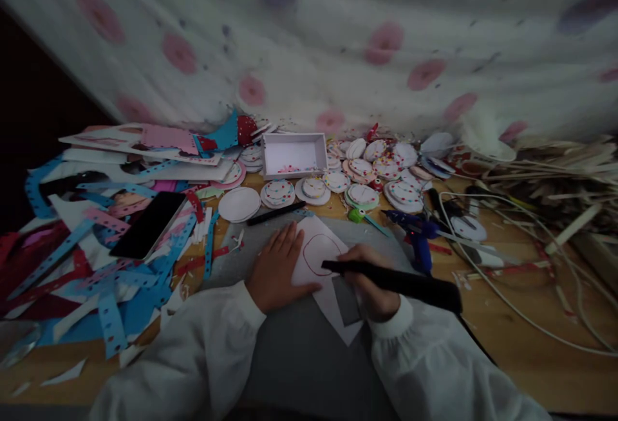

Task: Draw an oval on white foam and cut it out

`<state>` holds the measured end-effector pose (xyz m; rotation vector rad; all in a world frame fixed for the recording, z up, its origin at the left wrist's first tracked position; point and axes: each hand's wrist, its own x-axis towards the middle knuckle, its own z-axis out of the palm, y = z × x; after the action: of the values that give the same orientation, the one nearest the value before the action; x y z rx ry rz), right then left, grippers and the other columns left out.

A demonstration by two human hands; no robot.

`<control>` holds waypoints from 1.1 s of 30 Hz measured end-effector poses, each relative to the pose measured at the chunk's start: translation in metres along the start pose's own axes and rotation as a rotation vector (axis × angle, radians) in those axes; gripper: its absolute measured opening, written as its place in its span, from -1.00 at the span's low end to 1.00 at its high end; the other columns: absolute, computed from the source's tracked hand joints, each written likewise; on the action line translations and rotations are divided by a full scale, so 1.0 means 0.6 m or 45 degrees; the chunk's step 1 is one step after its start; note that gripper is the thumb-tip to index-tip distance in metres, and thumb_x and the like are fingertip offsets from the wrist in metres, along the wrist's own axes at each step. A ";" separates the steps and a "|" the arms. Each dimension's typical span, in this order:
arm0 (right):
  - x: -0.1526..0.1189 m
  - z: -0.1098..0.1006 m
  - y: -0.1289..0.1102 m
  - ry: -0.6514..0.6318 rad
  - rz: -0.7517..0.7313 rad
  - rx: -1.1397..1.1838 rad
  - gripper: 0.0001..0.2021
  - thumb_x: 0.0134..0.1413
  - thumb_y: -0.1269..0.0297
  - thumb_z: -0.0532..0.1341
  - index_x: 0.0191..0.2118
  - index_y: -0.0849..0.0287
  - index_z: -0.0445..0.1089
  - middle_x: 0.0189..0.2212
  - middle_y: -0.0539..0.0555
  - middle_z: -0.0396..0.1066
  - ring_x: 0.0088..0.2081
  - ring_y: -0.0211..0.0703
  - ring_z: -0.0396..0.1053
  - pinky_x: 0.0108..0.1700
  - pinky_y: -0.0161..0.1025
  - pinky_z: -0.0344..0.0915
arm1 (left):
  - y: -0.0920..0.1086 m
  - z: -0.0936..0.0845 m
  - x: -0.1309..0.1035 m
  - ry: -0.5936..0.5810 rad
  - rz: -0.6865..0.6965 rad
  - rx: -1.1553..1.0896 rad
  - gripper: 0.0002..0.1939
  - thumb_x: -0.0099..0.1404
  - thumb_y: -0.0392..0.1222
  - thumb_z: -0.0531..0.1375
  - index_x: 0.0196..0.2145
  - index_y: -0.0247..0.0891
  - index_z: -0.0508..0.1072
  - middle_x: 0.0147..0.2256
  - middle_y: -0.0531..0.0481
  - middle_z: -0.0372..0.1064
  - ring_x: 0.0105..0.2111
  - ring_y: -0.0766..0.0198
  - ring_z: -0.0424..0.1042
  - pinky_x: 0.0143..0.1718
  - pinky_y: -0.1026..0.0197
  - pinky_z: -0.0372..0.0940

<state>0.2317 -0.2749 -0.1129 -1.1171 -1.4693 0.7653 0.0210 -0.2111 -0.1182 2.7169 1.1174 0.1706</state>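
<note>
On the grey mat (309,356) rests a piece of white paper (333,315) with a dark reddish circle drawn on it. My left hand (280,270) lies flat on the paper's left edge, fingers apart and thumb out to the right. My right hand (371,279) grips a long, thick black tool (415,284), its thin tip at the circle's lower right. Whether the tip touches the paper I cannot tell. A small grey rectangle (346,300) shows on or through the paper between my hands. Just beyond the paper lies a slim black pen (276,213).
Colourful paper scraps (109,318) and a phone (149,224) cover the left. Behind the mat stand a white box (294,154) and several decorated discs (404,194). At right are a blue glue gun (419,241), a white cable (512,302) and thin sticks (555,183).
</note>
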 end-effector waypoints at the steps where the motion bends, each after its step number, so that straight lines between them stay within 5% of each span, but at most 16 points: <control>1: 0.001 -0.002 0.000 0.143 0.059 0.067 -0.87 -0.04 0.32 0.19 -0.33 0.11 0.46 -0.52 -0.01 0.39 -0.48 -0.20 0.33 -0.48 -0.29 0.18 | 0.005 0.001 -0.001 -0.003 -0.023 0.018 0.07 0.13 0.47 0.02 0.29 -0.48 -0.01 0.32 -0.41 -0.18 0.33 -0.11 -0.17 0.27 -0.11 -0.11; 5: 0.006 0.000 0.005 0.531 0.258 0.337 -0.86 -0.08 0.36 0.19 -0.32 0.15 0.43 -0.60 -0.08 0.24 -0.59 -0.30 0.15 -0.56 -0.35 0.01 | 0.047 -0.005 -0.008 0.039 -0.301 0.131 0.01 0.16 0.39 0.08 0.25 -0.58 0.08 0.27 -0.52 -0.08 0.24 -0.24 0.02 0.16 -0.15 0.07; 8: 0.010 0.006 0.006 0.531 0.320 0.356 -0.88 -0.07 0.33 0.22 -0.33 0.17 0.41 -0.59 -0.09 0.23 -0.60 -0.33 0.12 -0.57 -0.36 -0.01 | 0.082 -0.028 -0.018 0.076 -0.412 0.158 -0.13 0.24 0.34 0.02 0.14 -0.57 0.25 0.10 -0.50 0.23 0.04 -0.23 0.28 -0.02 -0.13 0.21; 12: 0.006 0.014 0.000 0.449 0.318 0.288 -0.88 -0.04 0.29 0.22 -0.32 0.16 0.40 -0.60 -0.09 0.24 -0.58 -0.30 0.15 -0.55 -0.34 0.04 | 0.080 -0.066 -0.023 0.028 -0.254 0.130 -0.35 0.23 0.34 0.03 -0.22 -0.37 0.47 -0.24 -0.26 0.41 -0.16 -0.11 0.38 -0.12 -0.12 0.24; 15: 0.000 0.019 -0.007 0.334 0.274 0.096 -0.88 0.01 0.28 0.19 -0.28 0.13 0.39 -0.50 -0.04 0.36 -0.48 -0.24 0.29 -0.47 -0.31 0.17 | 0.045 -0.065 -0.017 0.046 -0.061 0.086 -0.21 0.13 0.39 0.11 0.03 -0.38 0.36 0.04 -0.32 0.31 0.06 -0.14 0.27 0.08 -0.12 0.14; 18: -0.004 0.026 -0.013 0.175 0.181 -0.136 -0.89 0.05 0.30 0.17 -0.26 0.11 0.36 -0.43 -0.01 0.43 -0.43 -0.20 0.37 -0.43 -0.30 0.24 | 0.013 -0.036 -0.010 -0.016 0.052 0.040 0.10 0.04 0.51 0.07 0.25 -0.46 0.09 0.28 -0.39 -0.05 0.28 -0.16 -0.03 0.24 -0.14 -0.09; 23: -0.005 0.039 -0.009 -0.018 -0.052 -0.421 -0.86 0.03 0.40 0.12 -0.24 0.10 0.31 -0.45 0.00 0.47 -0.45 -0.20 0.43 -0.43 -0.31 0.30 | -0.001 0.001 -0.010 -0.044 0.066 -0.019 0.16 0.06 0.54 -0.01 0.31 -0.48 -0.05 0.33 -0.39 -0.21 0.33 -0.11 -0.20 0.28 -0.15 -0.23; 33: -0.010 0.044 -0.002 -0.159 -0.205 -0.581 -0.82 0.01 0.42 0.09 -0.22 0.12 0.27 -0.50 0.02 0.42 -0.51 -0.20 0.40 -0.47 -0.31 0.29 | -0.003 0.005 -0.013 0.006 0.083 -0.043 0.14 0.07 0.52 0.01 0.30 -0.47 -0.03 0.33 -0.39 -0.18 0.33 -0.13 -0.18 0.28 -0.19 -0.26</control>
<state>0.2058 -0.2777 -0.1196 -1.2833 -1.8746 0.3996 0.0150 -0.2156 -0.1217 2.7260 1.0180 0.2043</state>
